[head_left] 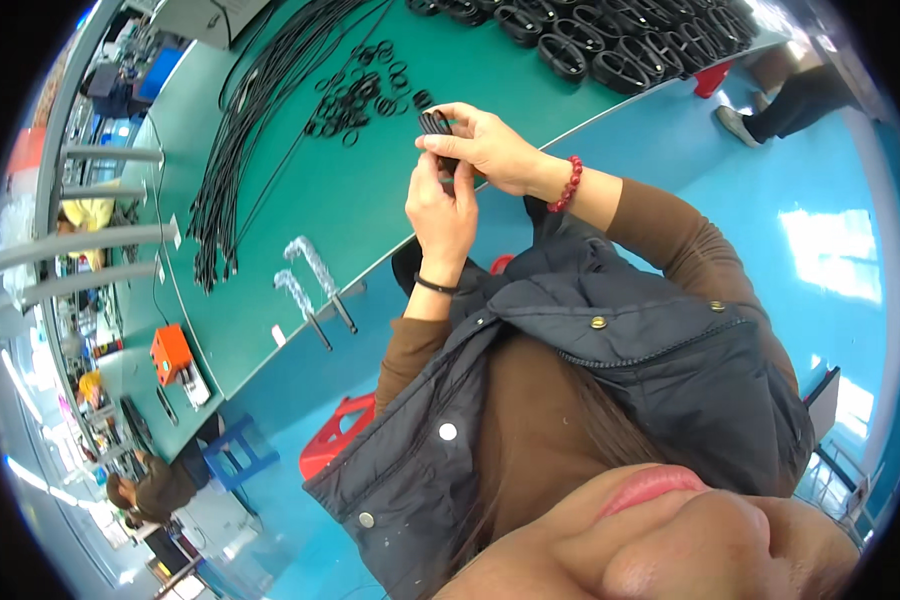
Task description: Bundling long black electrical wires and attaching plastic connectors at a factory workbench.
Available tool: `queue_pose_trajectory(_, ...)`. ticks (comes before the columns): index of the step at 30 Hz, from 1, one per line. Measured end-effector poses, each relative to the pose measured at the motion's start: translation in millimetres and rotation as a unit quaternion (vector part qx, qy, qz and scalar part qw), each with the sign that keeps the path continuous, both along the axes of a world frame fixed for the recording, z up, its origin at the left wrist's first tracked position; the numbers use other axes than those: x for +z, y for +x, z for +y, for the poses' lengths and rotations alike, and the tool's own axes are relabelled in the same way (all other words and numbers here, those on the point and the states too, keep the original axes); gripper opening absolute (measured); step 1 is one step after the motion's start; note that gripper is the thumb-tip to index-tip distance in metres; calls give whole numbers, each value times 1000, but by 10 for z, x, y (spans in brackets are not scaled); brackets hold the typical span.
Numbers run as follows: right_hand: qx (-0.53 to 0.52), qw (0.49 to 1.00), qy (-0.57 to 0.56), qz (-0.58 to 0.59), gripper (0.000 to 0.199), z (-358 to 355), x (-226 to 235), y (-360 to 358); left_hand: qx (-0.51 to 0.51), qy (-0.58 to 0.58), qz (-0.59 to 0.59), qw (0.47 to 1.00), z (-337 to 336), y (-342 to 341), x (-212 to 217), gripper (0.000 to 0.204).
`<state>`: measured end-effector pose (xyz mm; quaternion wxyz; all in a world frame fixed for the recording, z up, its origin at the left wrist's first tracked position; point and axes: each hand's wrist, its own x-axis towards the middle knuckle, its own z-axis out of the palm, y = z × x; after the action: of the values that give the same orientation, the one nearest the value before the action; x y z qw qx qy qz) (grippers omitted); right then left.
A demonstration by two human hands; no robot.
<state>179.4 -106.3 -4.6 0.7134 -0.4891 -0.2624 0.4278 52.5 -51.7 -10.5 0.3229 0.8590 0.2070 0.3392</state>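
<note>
A small coil of black cable [436, 124] is held up between my two hands over the near edge of the green table. My right hand [490, 150], with a red bead bracelet at its wrist, closes round the coil from the right. From below, the fingers of my left hand [441, 218] pinch the lower part of the same coil; a thin black band circles that wrist. Fingers hide part of the coil. Just beyond the hands lies a loose heap of small black rings [355, 105] on the table.
Long straight black cables [232, 165] lie left on the green table [320, 200]. Rows of coiled black cables [630, 45] fill its far right. Two wrapped clamps [310, 270] sit at the near edge. An orange box [169, 352] and a red stool [335, 437] stand left.
</note>
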Motion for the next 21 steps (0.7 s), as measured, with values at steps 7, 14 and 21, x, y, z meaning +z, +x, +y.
queue_pose_trajectory(7,-151,830,-11,-536,28,-181,394,1582,16,40,7,999,69,-74,-85,38)
queue_pose_trajectory(14,-186,611,-436,-634,38,228,440,2994,105,47,25,993,201,-184,-127,24)
queue_pose_trajectory(21,-110,524,-477,-697,35,707,644,3270,164,53,46,984,548,-449,38,23)
